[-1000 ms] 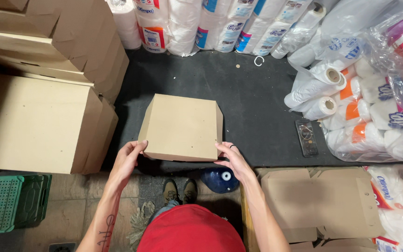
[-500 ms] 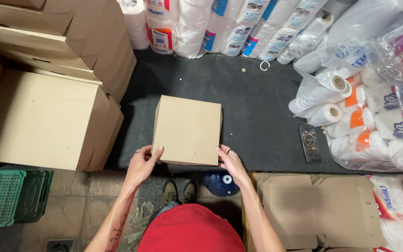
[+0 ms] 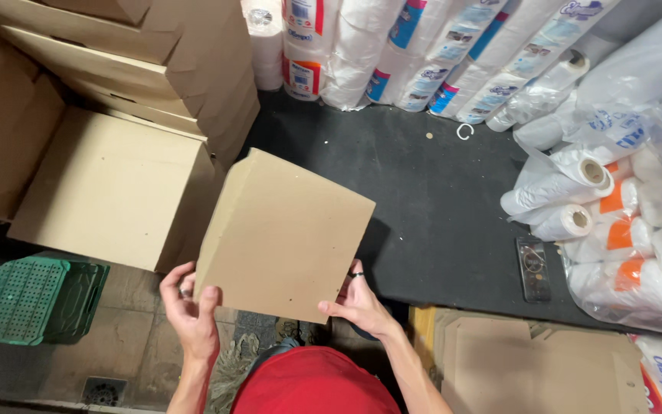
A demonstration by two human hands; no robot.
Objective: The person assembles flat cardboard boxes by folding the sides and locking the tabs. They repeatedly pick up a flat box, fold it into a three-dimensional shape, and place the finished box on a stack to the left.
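left hand point(image 3: 189, 307): grip closed on the near-left corner of the cardboard box point(image 3: 285, 234), thumb on top.
cardboard box: held off the floor, just ahead of both hands, tilted, far corner swung left toward the stacked cartons point(image 3: 109, 192).
right hand point(image 3: 358, 303): grip closed on the near-right edge.
nearer hand: equal, both at the near edge.

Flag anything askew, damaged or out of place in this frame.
Little stands out. The cardboard box sits tilted between the left hand and right hand. A small white ring lies loose on the black mat, and a flat dark device rests beside the paper rolls.
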